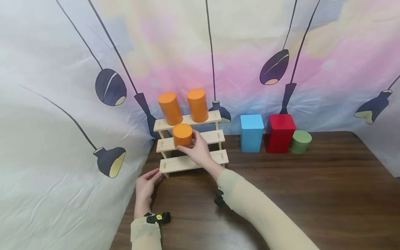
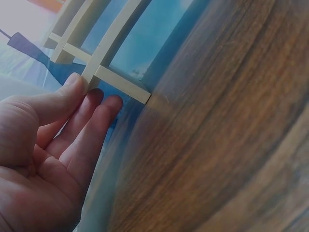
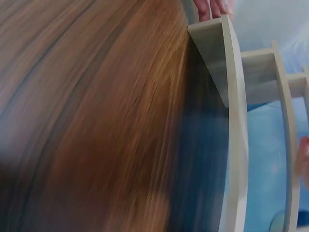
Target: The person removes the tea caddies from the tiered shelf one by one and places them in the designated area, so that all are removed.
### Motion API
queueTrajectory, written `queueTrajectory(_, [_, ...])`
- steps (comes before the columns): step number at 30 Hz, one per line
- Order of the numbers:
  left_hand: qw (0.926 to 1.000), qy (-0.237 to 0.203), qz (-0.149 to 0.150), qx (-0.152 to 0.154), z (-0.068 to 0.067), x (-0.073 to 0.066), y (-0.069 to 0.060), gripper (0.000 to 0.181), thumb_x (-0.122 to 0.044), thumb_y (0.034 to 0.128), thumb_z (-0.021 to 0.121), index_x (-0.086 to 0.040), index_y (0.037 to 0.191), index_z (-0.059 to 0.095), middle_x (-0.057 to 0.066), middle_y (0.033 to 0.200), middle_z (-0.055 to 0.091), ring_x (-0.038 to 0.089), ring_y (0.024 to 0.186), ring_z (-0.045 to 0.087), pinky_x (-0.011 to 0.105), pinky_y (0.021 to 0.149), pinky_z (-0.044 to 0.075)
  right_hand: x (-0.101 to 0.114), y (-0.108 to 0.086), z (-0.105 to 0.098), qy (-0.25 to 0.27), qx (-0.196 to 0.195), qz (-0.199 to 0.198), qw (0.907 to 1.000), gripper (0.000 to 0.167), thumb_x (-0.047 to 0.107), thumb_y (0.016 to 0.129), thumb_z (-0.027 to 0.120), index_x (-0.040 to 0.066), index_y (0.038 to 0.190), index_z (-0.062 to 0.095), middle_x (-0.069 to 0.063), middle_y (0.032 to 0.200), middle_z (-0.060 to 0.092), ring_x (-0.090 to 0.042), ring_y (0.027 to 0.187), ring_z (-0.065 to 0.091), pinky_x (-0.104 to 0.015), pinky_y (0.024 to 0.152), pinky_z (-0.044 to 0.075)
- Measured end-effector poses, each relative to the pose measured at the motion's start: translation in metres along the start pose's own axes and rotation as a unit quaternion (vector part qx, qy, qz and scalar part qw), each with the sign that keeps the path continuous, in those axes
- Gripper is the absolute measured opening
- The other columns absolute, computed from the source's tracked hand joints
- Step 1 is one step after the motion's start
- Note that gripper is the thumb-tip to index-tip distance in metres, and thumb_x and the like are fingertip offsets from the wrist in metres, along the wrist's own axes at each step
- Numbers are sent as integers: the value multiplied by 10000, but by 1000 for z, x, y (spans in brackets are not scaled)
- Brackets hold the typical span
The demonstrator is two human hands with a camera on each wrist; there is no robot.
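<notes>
A three-tier wooden rack (image 1: 187, 164) stands at the back left of the table. My right hand (image 1: 197, 149) pinches a short orange tin (image 1: 182, 136) at the rack's middle shelf; whether the tin touches the shelf I cannot tell. Two taller orange tins (image 1: 170, 108) (image 1: 198, 105) stand upright on the top shelf. At the bottom shelf's left end, my left hand (image 1: 146, 187) holds the corner; in the left wrist view the thumb and fingertips of that hand (image 2: 58, 140) pinch the rack's edge (image 2: 91, 72). The right wrist view shows only a bit of fingers at its right edge.
To the right of the rack, a blue box (image 1: 251, 133), a red box (image 1: 280, 133) and a green round tin (image 1: 300, 141) stand in a row along the back of the brown wooden table (image 1: 328, 191). Behind hangs a cloth (image 1: 243, 41) printed with lamps.
</notes>
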State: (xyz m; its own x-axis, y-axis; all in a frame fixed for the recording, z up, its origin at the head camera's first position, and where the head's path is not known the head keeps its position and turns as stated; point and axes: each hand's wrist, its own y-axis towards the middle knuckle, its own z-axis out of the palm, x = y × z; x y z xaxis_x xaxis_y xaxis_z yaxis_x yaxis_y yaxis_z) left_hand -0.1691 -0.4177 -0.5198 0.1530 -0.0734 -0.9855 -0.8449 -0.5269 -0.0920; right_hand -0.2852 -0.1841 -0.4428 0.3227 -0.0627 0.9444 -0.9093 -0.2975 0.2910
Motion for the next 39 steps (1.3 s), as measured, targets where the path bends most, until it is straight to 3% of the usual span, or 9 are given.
queueTrajectory(6, [10000, 21, 7, -20, -3, 4, 1, 366, -126, 1005, 780, 38, 1326, 719, 127, 1209, 763, 75, 906, 763, 211, 847, 620, -14, -21, -58, 168, 220, -294, 9992, 878, 170, 839, 951, 76, 1558, 456, -132, 1472, 615, -306, 1319, 636, -428, 1091, 548])
queueTrajectory(10, [10000, 67, -33, -41, -5, 8, -3, 358, -118, 1005, 778, 42, 1320, 721, 140, 1219, 761, 69, 888, 764, 201, 832, 618, -19, -42, -116, -87, 332, -503, 9981, 918, 133, 820, 961, 86, 1580, 448, -132, 1495, 608, -328, 1340, 620, -475, 1091, 546])
queueTrajectory(14, [10000, 70, -23, -24, -5, 10, -3, 363, -125, 1004, 781, 42, 1321, 720, 143, 1225, 758, 75, 895, 762, 208, 837, 620, -19, -66, -181, -587, 171, -627, 9962, 888, 125, 820, 960, 85, 1562, 475, -135, 1480, 613, -357, 1325, 624, -522, 1056, 565])
queueTrajectory(18, [9999, 94, 29, -51, -6, 10, 0, 371, -135, 1001, 788, 42, 1320, 721, 139, 1214, 760, 87, 902, 761, 217, 835, 625, -22, -95, -240, -1168, -234, -662, 9907, 834, 109, 835, 944, 87, 1540, 498, -122, 1439, 623, -277, 1263, 624, -343, 1011, 592])
queueTrajectory(21, [9999, 122, 43, -105, -8, 9, 0, 361, -123, 997, 790, 41, 1312, 726, 139, 1202, 766, 83, 896, 763, 213, 823, 625, -23, -119, -276, -1521, -545, -503, 9856, 831, 114, 853, 929, 97, 1554, 484, -102, 1422, 616, -150, 1214, 594, -163, 958, 532])
queueTrajectory(27, [9997, 174, 68, -124, -9, 4, -2, 357, -115, 999, 785, 42, 1313, 724, 147, 1207, 767, 60, 889, 758, 208, 821, 624, -31, -152, -331, -1874, -1281, -32, 9739, 846, 170, 881, 916, 98, 1585, 452, -92, 1419, 582, 18, 1153, 554, -54, 906, 480])
queueTrajectory(34, [9998, 188, 90, -62, -6, 0, -3, 364, -142, 1003, 786, 36, 1314, 725, 144, 1231, 761, 49, 899, 757, 208, 836, 621, -53, -165, -383, -1860, -1816, 646, 9635, 890, 244, 937, 870, 134, 1649, 347, -154, 1535, 466, -157, 1380, 519, -26, 987, 421])
queueTrajectory(39, [9998, 177, 95, 7, -3, 1, -1, 362, -138, 996, 794, 37, 1307, 730, 159, 1245, 751, 62, 910, 761, 214, 836, 623, -69, -168, -411, -1657, -1931, 1095, 9609, 954, 253, 960, 845, 97, 1673, 229, -175, 1571, 392, -144, 1441, 461, -50, 1016, 429])
